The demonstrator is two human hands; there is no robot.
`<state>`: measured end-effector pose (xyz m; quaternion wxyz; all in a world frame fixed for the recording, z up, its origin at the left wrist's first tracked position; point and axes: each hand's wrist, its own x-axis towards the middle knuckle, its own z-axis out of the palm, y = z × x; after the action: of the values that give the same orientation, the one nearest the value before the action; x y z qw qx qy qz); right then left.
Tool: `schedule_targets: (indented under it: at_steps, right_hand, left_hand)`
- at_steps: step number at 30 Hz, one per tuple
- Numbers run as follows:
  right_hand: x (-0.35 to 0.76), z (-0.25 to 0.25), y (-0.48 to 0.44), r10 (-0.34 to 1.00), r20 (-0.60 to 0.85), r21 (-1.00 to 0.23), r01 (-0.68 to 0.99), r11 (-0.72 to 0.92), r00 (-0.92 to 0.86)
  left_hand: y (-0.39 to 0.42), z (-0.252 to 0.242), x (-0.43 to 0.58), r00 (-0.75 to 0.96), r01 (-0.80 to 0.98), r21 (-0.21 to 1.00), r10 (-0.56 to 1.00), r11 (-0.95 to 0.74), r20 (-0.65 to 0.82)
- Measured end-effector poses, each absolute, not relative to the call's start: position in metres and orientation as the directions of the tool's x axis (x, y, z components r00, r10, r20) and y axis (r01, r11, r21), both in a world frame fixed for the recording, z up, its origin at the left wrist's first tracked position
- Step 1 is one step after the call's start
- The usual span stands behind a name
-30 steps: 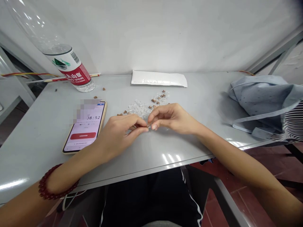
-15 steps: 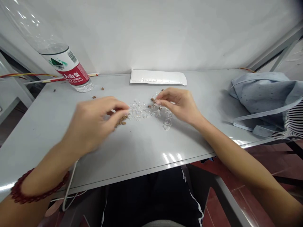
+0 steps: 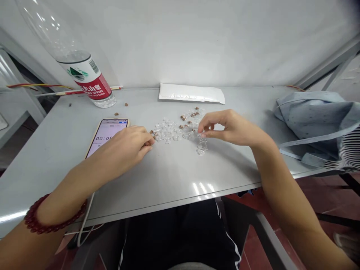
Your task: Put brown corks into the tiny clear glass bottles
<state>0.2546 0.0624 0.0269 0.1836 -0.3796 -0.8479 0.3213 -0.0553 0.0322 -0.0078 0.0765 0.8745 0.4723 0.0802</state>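
Glossy grey tabletop (image 3: 168, 176) meets a pale wall (image 3: 194, 41) in front of me. My right hand (image 3: 229, 127) has thumb and index finger nearly together at the small clear pieces (image 3: 201, 150) — whether one is pinched between them, I cannot tell. My left hand (image 3: 126, 144) lies low with bent fingers beside the brown bits (image 3: 152, 132), its fingertips hiding whatever they may grasp. Between my hands sits a loose clear heap (image 3: 168, 130); past it, mixed brown-and-clear pieces (image 3: 183, 117) lie scattered.

I judge everything here very light: the clear pieces stiff, slick, perhaps brittle, best taken softly by their sides; the brown bits look rougher, cork-like, and should give a surer pinch.

Farther out, my left hand partly covers a phone (image 3: 105, 133). Beyond are a labelled plastic bottle (image 3: 98, 88), a white packet (image 3: 191, 93) and, rightmost, light-blue cloth (image 3: 312, 112).
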Motion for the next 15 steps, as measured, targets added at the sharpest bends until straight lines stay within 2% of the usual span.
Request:
schedule_targets:
  at_steps: [4, 7, 12, 15]
  right_hand:
    - [0.254, 0.035, 0.054, 0.649, -0.124, -0.629, 0.565, 0.534, -0.751]
    - [0.252, 0.034, 0.052, 0.604, -0.15, -0.615, 0.553, 0.563, -0.782]
    - [0.247, 0.025, 0.053, 0.561, -0.181, -0.623, 0.535, 0.571, -0.808]
    - [0.244, 0.019, 0.054, 0.542, -0.144, -0.648, 0.493, 0.581, -0.828]
  left_hand:
    - [0.031, -0.009, -0.056, 0.515, 0.844, 0.146, 0.856, -0.516, 0.052]
    - [0.029, -0.007, -0.053, 0.514, 0.843, 0.157, 0.857, -0.514, 0.045]
    - [0.025, 0.004, -0.043, 0.47, 0.835, 0.296, 0.881, -0.464, 0.054]
    - [0.021, 0.01, -0.037, 0.466, 0.797, 0.406, 0.883, -0.447, 0.056]
